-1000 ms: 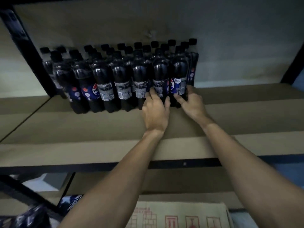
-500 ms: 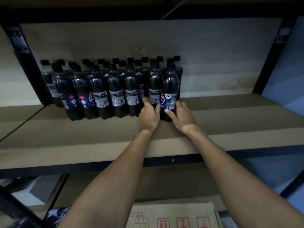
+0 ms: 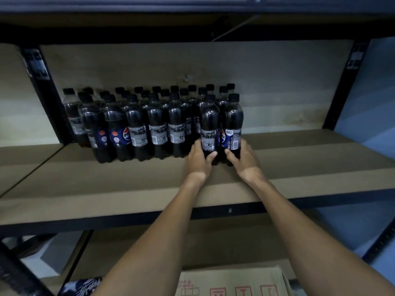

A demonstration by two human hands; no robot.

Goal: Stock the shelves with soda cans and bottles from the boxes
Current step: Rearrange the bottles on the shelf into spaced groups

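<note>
Several dark cola bottles (image 3: 136, 127) with black caps stand in rows at the back left of a brown shelf board (image 3: 310, 154). At the right end of the front row, my left hand (image 3: 199, 159) is wrapped around the base of one upright bottle (image 3: 210, 127). My right hand (image 3: 244, 159) grips the base of the bottle beside it (image 3: 233, 122). Both bottles stand on the shelf, close against the group.
Black metal uprights (image 3: 42, 86) frame the bay, with a second one (image 3: 344, 86) at the right. A cardboard box (image 3: 230, 280) with red print sits below, under my arms. A dark printed package (image 3: 83, 287) lies at the bottom left. A lower shelf (image 3: 136, 244) is beneath.
The view has pulled back and tilted, so the shelf looks farther away. My hands now wrap the bases of the two end bottles, which stand slightly forward of the front row.
</note>
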